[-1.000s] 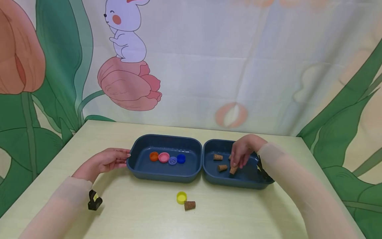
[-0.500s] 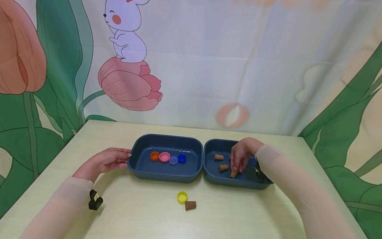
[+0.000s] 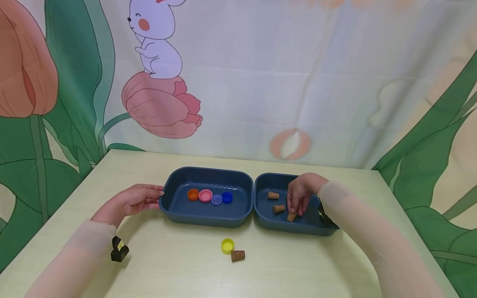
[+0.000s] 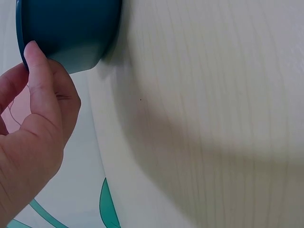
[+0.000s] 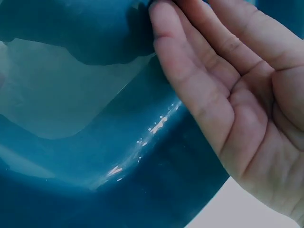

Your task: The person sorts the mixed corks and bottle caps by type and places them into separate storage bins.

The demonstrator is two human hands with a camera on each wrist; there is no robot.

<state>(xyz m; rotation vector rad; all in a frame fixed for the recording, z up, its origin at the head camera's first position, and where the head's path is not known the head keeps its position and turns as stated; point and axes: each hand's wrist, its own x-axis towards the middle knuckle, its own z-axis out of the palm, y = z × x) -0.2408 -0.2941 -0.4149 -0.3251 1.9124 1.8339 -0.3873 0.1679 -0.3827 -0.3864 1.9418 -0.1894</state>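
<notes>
Two dark blue trays stand side by side on the table. At the outer end of the left tray [image 3: 208, 222], my left hand [image 3: 136, 199] holds the rim, thumb and fingertips at its edge; the left wrist view shows the thumb [image 4: 40, 80] against it. My right hand [image 3: 299, 192] reaches down into the right tray [image 3: 294, 227] and pinches a cork [image 3: 292, 217] between its fingertips. That cork is hidden in the right wrist view. Beside it lie a second cork [image 3: 278, 209] and a third cork [image 3: 273, 195].
In the left tray are an orange cap [image 3: 193, 194], a pink cap [image 3: 205, 195], a light purple cap [image 3: 216, 200] and a blue cap [image 3: 227, 197]. In front of the trays, a yellow cap [image 3: 227, 246] sits beside a loose cork [image 3: 238, 256]. A printed curtain [image 3: 238, 82] hangs behind the table.
The right hand has lowered slightly with its cork, toward the front of the right tray. The left hand stays at the left tray's end.
</notes>
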